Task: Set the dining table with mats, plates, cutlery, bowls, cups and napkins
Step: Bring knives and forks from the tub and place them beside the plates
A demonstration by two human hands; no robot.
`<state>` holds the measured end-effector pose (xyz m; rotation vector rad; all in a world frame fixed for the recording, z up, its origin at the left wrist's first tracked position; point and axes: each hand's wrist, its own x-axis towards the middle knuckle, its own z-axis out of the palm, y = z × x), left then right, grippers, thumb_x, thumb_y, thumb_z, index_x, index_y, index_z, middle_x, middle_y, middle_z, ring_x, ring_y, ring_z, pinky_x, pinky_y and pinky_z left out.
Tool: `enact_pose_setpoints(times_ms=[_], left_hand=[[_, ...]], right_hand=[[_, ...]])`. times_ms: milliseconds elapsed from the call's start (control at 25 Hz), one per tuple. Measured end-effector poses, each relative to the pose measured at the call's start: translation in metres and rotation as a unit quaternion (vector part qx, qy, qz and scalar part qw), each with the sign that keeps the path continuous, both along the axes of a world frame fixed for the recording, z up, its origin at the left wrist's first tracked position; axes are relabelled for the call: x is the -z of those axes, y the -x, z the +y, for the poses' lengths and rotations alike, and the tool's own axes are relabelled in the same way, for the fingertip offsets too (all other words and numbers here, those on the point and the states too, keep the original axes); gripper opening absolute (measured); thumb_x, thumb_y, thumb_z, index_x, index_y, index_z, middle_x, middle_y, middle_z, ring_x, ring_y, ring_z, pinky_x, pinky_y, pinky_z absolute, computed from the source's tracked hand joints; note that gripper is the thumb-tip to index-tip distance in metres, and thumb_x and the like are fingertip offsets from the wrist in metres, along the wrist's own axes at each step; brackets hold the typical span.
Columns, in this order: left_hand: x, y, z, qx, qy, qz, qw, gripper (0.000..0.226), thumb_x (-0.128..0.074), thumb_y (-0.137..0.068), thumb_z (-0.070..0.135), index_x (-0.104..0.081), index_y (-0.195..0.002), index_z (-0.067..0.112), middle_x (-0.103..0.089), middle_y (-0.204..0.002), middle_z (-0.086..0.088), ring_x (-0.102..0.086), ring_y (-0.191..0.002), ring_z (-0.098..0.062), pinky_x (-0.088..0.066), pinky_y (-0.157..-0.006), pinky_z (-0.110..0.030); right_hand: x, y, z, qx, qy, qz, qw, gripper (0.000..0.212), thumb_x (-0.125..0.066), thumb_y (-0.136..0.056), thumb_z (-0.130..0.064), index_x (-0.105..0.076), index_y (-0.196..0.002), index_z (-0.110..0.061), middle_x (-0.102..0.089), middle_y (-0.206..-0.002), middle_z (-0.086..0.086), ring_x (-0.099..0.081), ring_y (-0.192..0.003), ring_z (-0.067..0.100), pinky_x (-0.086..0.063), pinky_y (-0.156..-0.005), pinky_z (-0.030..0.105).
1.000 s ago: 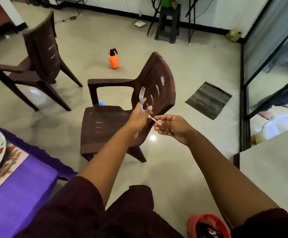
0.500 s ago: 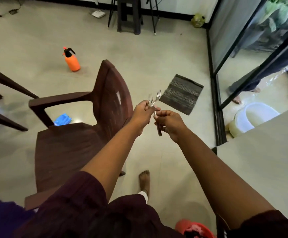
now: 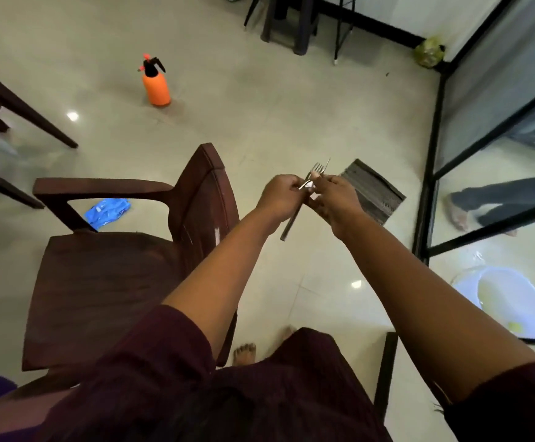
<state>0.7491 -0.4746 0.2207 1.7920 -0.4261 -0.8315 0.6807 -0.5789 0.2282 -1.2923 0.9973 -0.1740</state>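
Forks stood tines-up in midair beside the brown chair, pinched together between the curled fingers of the left hand and right hand, apparently being sorted before each was carried to a place setting, out of view.

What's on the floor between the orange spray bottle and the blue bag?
In the head view, only bare floor lies between the bottle and the bag.
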Motion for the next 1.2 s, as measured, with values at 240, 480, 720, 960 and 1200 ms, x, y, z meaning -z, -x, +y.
enact_pose_setpoints(times_ms=[240, 480, 720, 960, 1200], left_hand=[[0.023, -0.054, -0.064, -0.161, -0.035, 0.077, 0.983, 0.022, -0.057, -0.092, 0.021, -0.057, -0.073, 0.012, -0.066, -0.074, -0.008, -0.046, -0.057, -0.018, -0.03, -0.051, -0.028], [0.03, -0.115, -0.126, -0.23, 0.074, 0.197, 0.95, 0.016, -0.056, -0.098, 0.023, -0.054, -0.084, 0.016, -0.069, -0.075, -0.008, -0.066, -0.073, -0.019, -0.048, -0.072, -0.031], [0.036, -0.174, -0.137, -0.326, 0.138, 0.257, 0.899, 0.009, -0.06, -0.097, 0.019, -0.06, -0.105, 0.014, -0.068, -0.079, -0.003, -0.069, -0.068, -0.017, -0.059, -0.07, -0.035], [0.051, -0.27, -0.124, -0.451, 0.134, 0.227, 0.852, 0.007, -0.059, -0.096, 0.011, -0.055, -0.092, 0.015, -0.072, -0.086, -0.008, -0.068, -0.07, -0.02, -0.057, -0.072, -0.036], [0.049, -0.415, -0.108, -0.519, 0.173, 0.24, 0.802, 0.021, -0.05, -0.102, 0.028, -0.056, -0.106, 0.009, -0.064, -0.098, -0.011, -0.069, -0.074, -0.025, -0.06, -0.071, -0.044]], right_hand=[[0.024, -0.097, -0.059, -0.072, 0.016, 0.048, 0.996, 0.014, -0.068, -0.088, -0.011, -0.056, -0.09, -0.005, -0.059, -0.078, 0.013, -0.053, -0.051, 0.015, -0.046, -0.046, 0.023], [0.02, -0.18, -0.148, -0.232, 0.081, 0.078, 0.966, 0.029, -0.071, -0.085, -0.011, -0.046, -0.073, -0.019, -0.059, -0.072, 0.003, -0.048, -0.055, 0.012, -0.031, -0.047, 0.022], [0.022, -0.261, -0.168, -0.291, 0.058, 0.043, 0.954, 0.02, -0.059, -0.092, -0.007, -0.046, -0.082, -0.019, -0.068, -0.087, 0.004, -0.058, -0.067, 0.015, -0.036, -0.054, 0.026], [0.038, -0.375, -0.157, -0.398, 0.133, -0.003, 0.908, 0.011, -0.057, -0.09, -0.01, -0.049, -0.087, -0.017, -0.069, -0.08, 0.008, -0.058, -0.057, 0.011, -0.042, -0.054, 0.027], [0.042, -0.521, -0.115, -0.541, 0.205, 0.014, 0.816, 0.015, -0.066, -0.081, -0.006, -0.065, -0.074, -0.019, -0.069, -0.078, 0.002, -0.066, -0.07, 0.019, -0.053, -0.067, 0.031]])
